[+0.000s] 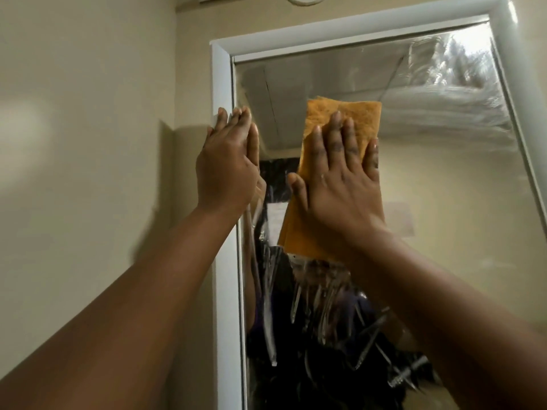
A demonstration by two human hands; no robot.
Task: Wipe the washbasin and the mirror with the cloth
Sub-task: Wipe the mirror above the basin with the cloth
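Beige wall [88, 143] frames the mirror [429, 187], where the orange cloth [343, 113], long axis vertical, is pinned flat under the spread right hand [340, 184]; smeared glass lies below. The left hand [226, 170], fingers together, is braced on the frame [222, 84].

cloth [344, 113]: middle hidden under right hand [340, 184] | mirror [444, 187]: bottom cut off

Both hands [226, 170] [340, 184] flat, arms raised
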